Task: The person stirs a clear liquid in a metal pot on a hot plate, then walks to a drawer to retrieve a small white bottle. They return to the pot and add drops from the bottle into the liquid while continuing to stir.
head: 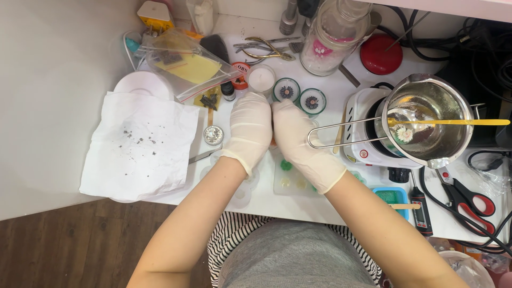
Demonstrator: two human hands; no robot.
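Both gloved hands meet at the middle of the white table [298, 205], backs up, fingers curled down and pressed side by side. The left hand [248, 130] and the right hand [301, 141] close together over something small between them; only a sliver of orange shows at the seam, so what they pinch cannot be told. Beneath the right wrist lies a clear silicone mould [290, 181] with green and pale pieces in its cavities, touching the glove's cuff. Just beyond the fingertips stand two small round tins with dark flowers [300, 96] and a white candle cup [262, 80]. To the right a steel melting pot [426, 120] sits on a small white hotplate [360, 130], a yellow stick [453, 122] lying across its rim. A crumpled white paper sheet [138, 146] lies left.
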